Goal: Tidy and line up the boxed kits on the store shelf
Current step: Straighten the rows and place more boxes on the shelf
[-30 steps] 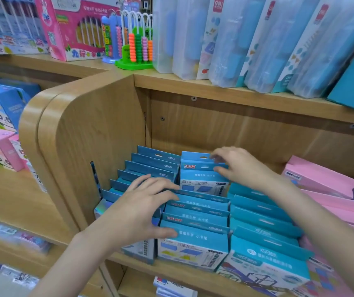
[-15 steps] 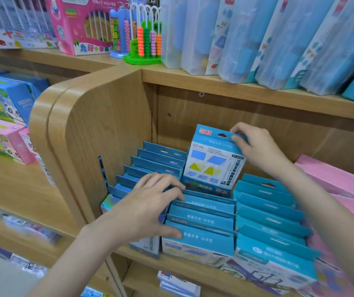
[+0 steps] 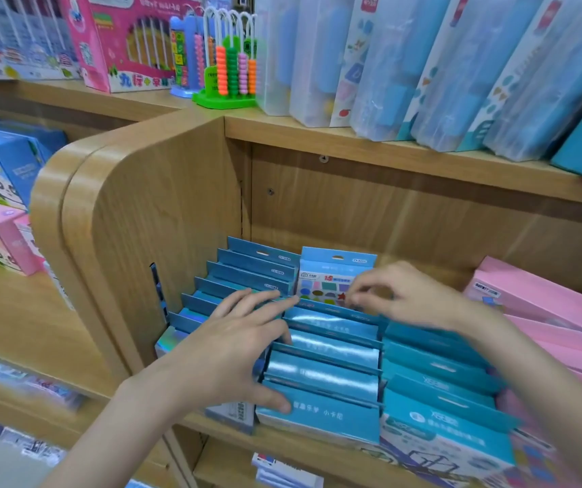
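The left hand [image 3: 236, 350] lay flat with straight fingers on the glossy blue cardboard kit boxes [image 3: 321, 375]; the right hand [image 3: 402, 294] pinched a box edge behind them.

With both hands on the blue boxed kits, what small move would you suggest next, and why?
Probably settle the light-blue box with coloured shapes down level with its row. It stands taller than the blue boxes in front, the right hand is at its lower front, and the left hand lies flat, steadying the neighbouring rows.
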### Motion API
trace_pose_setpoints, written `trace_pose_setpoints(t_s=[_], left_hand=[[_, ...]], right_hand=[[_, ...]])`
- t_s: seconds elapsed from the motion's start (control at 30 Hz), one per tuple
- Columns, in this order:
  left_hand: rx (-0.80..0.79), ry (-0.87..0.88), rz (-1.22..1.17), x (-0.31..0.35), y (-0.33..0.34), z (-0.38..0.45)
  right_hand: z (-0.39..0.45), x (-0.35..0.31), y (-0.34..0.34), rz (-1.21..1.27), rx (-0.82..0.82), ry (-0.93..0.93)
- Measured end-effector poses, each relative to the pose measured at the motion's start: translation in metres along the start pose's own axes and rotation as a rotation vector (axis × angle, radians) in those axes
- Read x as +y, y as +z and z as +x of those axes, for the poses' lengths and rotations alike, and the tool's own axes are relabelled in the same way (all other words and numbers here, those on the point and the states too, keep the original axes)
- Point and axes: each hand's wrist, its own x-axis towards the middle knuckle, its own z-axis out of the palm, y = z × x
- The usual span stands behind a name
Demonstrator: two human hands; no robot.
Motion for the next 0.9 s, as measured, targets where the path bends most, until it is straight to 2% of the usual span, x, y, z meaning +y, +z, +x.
trace_pose_setpoints(t_s=[0.1,0.13,0.17,0.27,0.33,0.53,0.7,0.8,0.83,0.9], left_hand=[[-0.033,-0.014,0.017,0.000,0.000,0.001],[-0.044,-0.023,0.018,0.001,-0.001,0.001],[-0.050,-0.026,0.016,0.002,-0.002,0.002],[-0.057,-0.023,0.016,0.002,-0.002,0.002],[-0.061,-0.028,0.007,0.002,-0.002,0.002],[-0.057,-0.041,0.005,0.002,-0.003,0.003],[-0.078,-0.036,-0.007,0.000,-0.002,0.007],[-0.109,-0.047,0.013,0.000,-0.003,0.009],[-0.117,-0.048,0.019,0.000,-0.003,0.010],[-0.121,-0.049,0.027,-0.001,-0.003,0.010]], right_hand=[[0.015,0.013,-0.017,0.008,0.254,0.081],[0.022,0.018,-0.018,-0.029,0.281,0.113],[0.028,0.023,-0.018,-0.058,0.260,0.149],[0.043,0.037,-0.009,-0.077,0.042,0.284],[0.047,0.042,-0.001,-0.114,-0.023,0.316],[0.046,0.044,0.002,-0.182,0.157,0.326],[0.039,0.052,0.006,-0.237,0.080,0.405],[0.026,0.038,0.000,-0.212,0.249,0.258],[0.020,0.029,-0.002,-0.161,0.238,0.179],[0.012,0.009,-0.003,-0.072,0.035,0.097]])
